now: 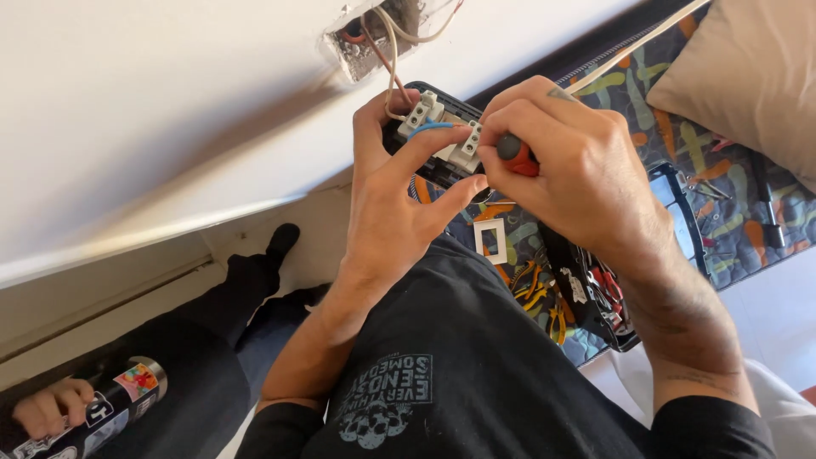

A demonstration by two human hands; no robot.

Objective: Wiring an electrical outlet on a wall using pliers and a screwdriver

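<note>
My left hand (393,200) grips a black switch frame (429,136) holding white switch modules (442,127) with a blue wire looped between them. Thin wires (389,59) run from the modules up into an open wall box (374,34) in the white wall. My right hand (569,161) is closed around a screwdriver with a red and black handle (515,155), its tip hidden against the modules.
An open tool bag (586,293) with pliers and a small white cover plate (490,240) lie on a patterned mat. A beige cushion (748,76) sits at top right. Another person's hand (47,406) holds a stickered black bottle (110,408) at bottom left.
</note>
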